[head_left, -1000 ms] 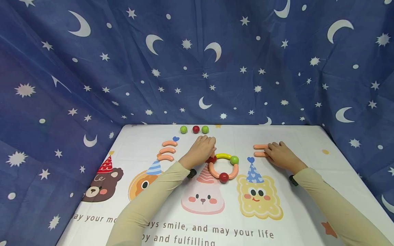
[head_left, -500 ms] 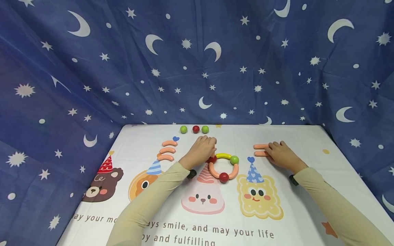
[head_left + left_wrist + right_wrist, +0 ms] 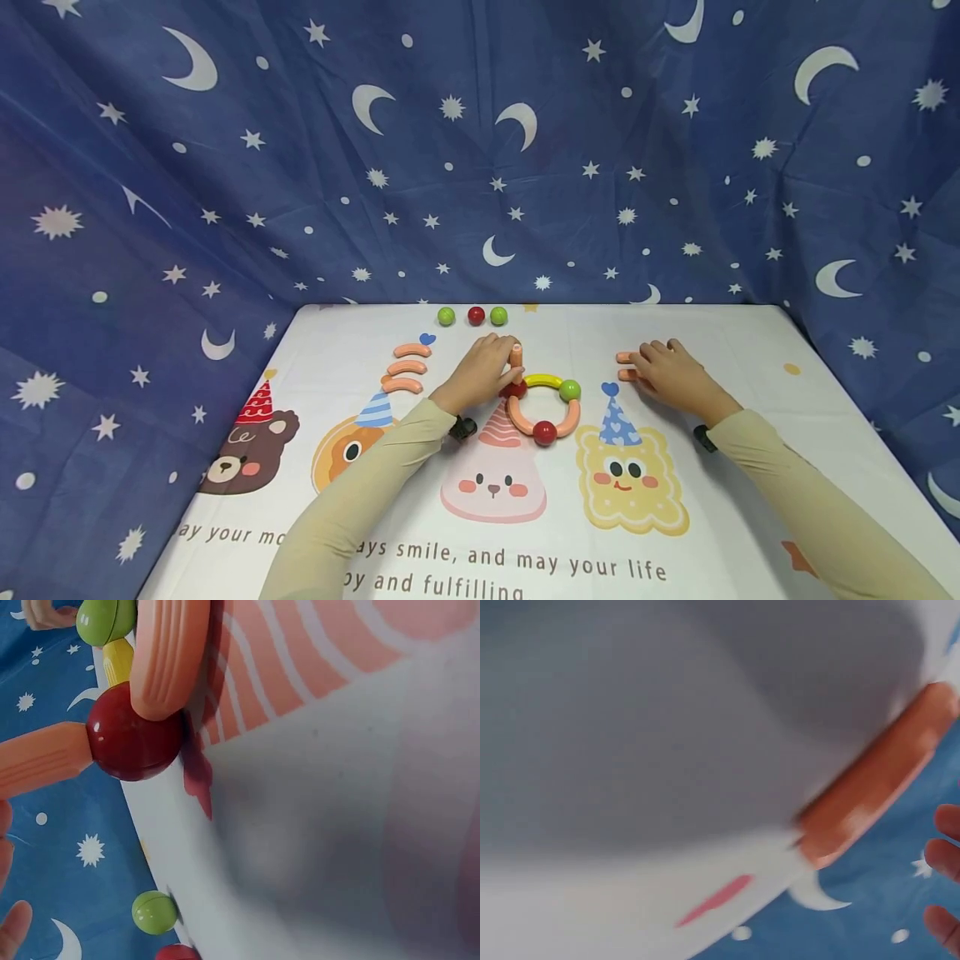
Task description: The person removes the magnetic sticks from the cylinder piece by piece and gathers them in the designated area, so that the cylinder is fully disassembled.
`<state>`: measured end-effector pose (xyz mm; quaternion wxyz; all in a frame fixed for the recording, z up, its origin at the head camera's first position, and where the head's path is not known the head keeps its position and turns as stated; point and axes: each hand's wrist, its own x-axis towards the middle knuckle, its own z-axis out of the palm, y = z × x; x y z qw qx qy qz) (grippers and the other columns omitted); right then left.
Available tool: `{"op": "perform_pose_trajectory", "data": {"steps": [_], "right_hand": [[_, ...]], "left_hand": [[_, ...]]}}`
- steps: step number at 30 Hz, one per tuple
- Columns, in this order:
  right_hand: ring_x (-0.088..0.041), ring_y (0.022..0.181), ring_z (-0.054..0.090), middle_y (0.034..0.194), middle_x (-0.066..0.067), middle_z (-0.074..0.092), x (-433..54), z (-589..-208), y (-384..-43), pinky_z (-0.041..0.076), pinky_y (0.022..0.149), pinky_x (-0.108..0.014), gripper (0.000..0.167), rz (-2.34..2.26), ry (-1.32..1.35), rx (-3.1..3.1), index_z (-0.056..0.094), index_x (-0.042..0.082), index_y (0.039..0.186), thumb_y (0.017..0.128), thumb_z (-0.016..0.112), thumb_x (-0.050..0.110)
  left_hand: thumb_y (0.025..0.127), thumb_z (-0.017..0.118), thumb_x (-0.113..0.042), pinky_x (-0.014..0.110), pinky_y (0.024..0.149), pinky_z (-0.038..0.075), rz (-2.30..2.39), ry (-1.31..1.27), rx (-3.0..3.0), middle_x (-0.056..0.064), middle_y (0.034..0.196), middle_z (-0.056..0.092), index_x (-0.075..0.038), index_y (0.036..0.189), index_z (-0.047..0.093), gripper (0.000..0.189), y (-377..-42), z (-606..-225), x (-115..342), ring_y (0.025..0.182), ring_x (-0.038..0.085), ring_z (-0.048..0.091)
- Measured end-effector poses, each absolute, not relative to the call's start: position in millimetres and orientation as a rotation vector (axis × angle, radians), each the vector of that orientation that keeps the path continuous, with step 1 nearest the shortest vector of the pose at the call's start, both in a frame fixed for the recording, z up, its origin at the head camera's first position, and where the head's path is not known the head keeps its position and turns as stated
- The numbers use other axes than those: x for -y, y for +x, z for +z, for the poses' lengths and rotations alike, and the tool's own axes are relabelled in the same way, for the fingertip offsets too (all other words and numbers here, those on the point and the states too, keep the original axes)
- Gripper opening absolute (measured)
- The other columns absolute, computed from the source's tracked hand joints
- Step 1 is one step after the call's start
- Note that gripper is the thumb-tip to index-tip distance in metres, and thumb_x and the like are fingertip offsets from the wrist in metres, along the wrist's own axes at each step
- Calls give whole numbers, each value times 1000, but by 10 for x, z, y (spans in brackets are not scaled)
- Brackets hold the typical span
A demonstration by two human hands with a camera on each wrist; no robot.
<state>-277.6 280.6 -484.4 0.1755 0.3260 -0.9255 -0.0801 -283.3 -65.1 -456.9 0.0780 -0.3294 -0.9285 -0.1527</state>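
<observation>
My left hand point(image 3: 480, 371) is beside a straight orange stick point(image 3: 516, 360) standing upright on a red ball point(image 3: 135, 731). Its fingers are spread around the stick, with fingertips point(image 3: 13, 930) apart from it in the left wrist view. That ball is part of a ring flat on the table, with an orange curved piece point(image 3: 169, 660), a yellow curved piece point(image 3: 543, 381), a green ball point(image 3: 570, 390) and another red ball point(image 3: 545, 432). My right hand point(image 3: 678, 379) hovers over two straight orange sticks point(image 3: 877, 776), its loosely bent fingers covering most of them in the head view.
Three curved orange pieces point(image 3: 407, 367) lie in a column left of my left hand. At the table's back edge sit a green ball point(image 3: 446, 316), a red ball point(image 3: 476, 316) and another green ball point(image 3: 498, 316). A blue star-printed curtain point(image 3: 420, 150) stands behind the white printed cloth point(image 3: 570, 333).
My left fingers have loosened from the upright stick, which now shows between them and the thumb. The right hand has shifted left, covering more of the two sticks.
</observation>
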Motion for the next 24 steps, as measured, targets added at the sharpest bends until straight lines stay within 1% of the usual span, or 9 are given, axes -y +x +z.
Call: {"op": "perform_pose_trajectory", "data": {"steps": [4,7,14,19,22,24], "right_hand": [[-27,82,54,87,-9,56,-2658,-4752,-2785,43,77,-47,31,-237,983,2568,58,8,101,79,73,23],[-26,86,56,91,-9,57,-2484,-4645,-2775,44,80,-46,34,-293,1031,2525,55,8,102,79,73,25],[-25,94,58,100,-8,60,-1885,-4342,-2701,46,86,-44,39,-334,1156,2389,54,11,113,81,70,26],[-23,99,58,107,-7,60,-1500,-4243,-2671,47,89,-43,50,-345,1255,2272,54,14,123,79,73,28],[-22,99,57,107,-5,59,-1359,-4256,-2690,46,90,-43,55,-367,1302,2214,52,18,124,76,76,29],[-20,99,56,106,-3,59,-1314,-4270,-2700,46,90,-42,56,-386,1315,2188,51,20,123,75,78,29]], "left_hand": [[92,58,-32,33,82,40,-462,-974,2802,3,90,60,-11,98,56,22,-2845,-4608,668,83,15,45],[91,59,-34,31,79,40,-438,-970,2817,2,87,59,-11,93,57,23,-2842,-4634,676,81,14,45],[91,58,-35,31,78,41,-339,-985,2788,-1,82,56,-12,91,58,23,-2853,-4730,672,78,14,47],[91,58,-31,30,74,41,-275,-1027,2733,-1,79,57,-14,91,56,18,-2845,-4780,652,76,14,48],[91,59,-29,30,72,40,-274,-1042,2699,-2,77,55,-15,89,56,14,-2830,-4792,655,74,13,47],[90,60,-29,30,71,40,-261,-1038,2693,-2,77,55,-15,90,57,14,-2824,-4798,662,74,14,47]]}}
